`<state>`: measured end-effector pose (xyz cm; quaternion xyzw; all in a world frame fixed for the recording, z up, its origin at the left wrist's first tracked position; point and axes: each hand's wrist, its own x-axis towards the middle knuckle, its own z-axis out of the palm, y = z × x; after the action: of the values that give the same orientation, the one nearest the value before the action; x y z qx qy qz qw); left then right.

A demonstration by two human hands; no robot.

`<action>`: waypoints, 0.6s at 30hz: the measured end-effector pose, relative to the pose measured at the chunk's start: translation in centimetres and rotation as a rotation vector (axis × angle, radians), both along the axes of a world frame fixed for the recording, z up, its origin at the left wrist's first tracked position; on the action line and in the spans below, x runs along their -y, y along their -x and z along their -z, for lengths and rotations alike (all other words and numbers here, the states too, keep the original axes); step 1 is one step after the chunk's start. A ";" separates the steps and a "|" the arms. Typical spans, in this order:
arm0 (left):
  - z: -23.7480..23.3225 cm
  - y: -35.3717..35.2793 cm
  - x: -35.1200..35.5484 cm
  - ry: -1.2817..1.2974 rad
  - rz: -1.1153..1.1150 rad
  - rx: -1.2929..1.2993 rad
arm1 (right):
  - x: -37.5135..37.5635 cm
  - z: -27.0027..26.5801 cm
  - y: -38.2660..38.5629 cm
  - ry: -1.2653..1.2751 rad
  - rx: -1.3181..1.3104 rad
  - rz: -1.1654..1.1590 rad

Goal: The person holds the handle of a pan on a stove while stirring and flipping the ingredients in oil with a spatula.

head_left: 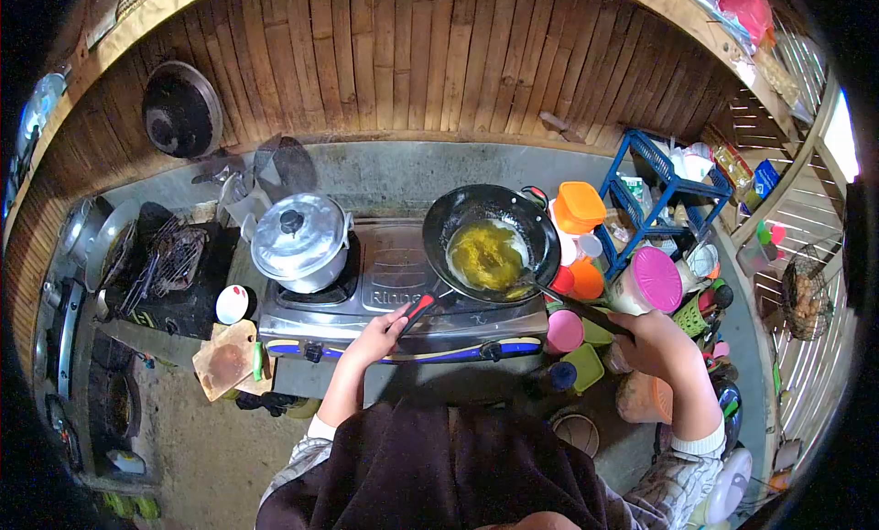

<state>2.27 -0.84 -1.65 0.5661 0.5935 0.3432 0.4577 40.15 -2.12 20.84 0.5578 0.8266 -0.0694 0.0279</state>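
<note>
A black wok point(438, 221) sits on the right side of the gas stove point(389, 265), with yellowish, glossy contents point(490, 254) in its bottom. My left hand point(377, 338) is closed around the wok's long black-and-red handle point(419, 312), in front of the stove. On the other side, my right hand point(664, 345) grips the dark handle of a spatula point(586, 310). Its blade reaches into the wok near the front right rim, partly in the yellow contents. A lidded silver pot point(298, 242) stands on the left burner.
Right of the wok crowd an orange container point(580, 208), a blue rack point(664, 182), a pink-lidded jar point(652, 281) and a green container point(583, 369). To the left are a cutting board point(224, 363), a small white bowl point(233, 304) and a grill rack point(174, 260). A bamboo wall point(412, 63) rises behind.
</note>
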 end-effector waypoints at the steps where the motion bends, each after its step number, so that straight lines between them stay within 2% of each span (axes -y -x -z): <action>1: -0.3 -0.1 0.1 0.001 0.000 0.001 | 0.1 -0.1 0.0 -0.005 -0.011 -0.014; 8: -1.4 -0.3 0.4 0.058 -0.024 -0.029 | 0.2 -1.6 0.4 -0.003 0.030 0.010; 18: -1.5 -0.4 0.4 0.055 -0.039 -0.060 | -2.9 2.6 2.3 0.027 -0.050 -0.038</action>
<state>2.64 -1.19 -0.18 0.5518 0.6271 0.3184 0.4482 37.84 0.78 18.21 0.5396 0.8365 -0.0938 0.0161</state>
